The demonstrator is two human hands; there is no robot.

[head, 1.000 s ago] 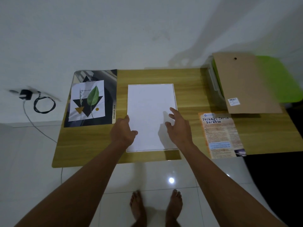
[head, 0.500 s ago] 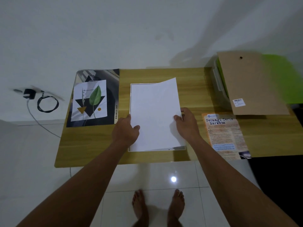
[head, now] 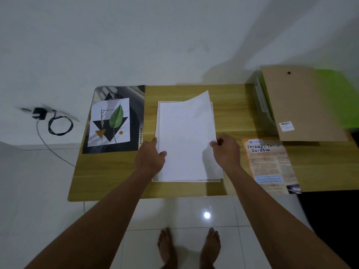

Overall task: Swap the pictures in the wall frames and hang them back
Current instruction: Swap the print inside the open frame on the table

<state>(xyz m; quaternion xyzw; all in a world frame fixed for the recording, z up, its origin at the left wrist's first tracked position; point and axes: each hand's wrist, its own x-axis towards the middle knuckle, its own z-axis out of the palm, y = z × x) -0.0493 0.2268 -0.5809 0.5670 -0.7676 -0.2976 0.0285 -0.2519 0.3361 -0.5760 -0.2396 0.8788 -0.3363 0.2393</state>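
Though raised and curled at its far right corner, white sheet (head: 186,140) otherwise flat over white frame (head: 194,180), at middle of wooden table (head: 108,175); frame's left and near edges showing past the paper.

Left hand (head: 150,159): thumb on top of sheet at its left edge, fingers curled alongside, gripping it.
Right hand (head: 226,152): thumb and fingers pinching sheet's right edge, about midway along.

Left of frame, near left hand: leaf picture (head: 109,122) flat on dark poster (head: 136,105), poster reaching table's far left corner.
Right of frame, near right hand: printed leaflet (head: 270,166), near end at table's front edge.
Far right: brown board (head: 303,105), tilted, over clear box (head: 264,113) and green lid (head: 338,94).

Bare wood: narrow strip between poster and frame, wider strip between frame and leaflet, broad band along front edge on the left. Far edge of table against white wall.

Floor: charger (head: 39,113) and coiled cable (head: 60,126) left of table by wall; bare feet (head: 168,247) on white tile, below front edge.
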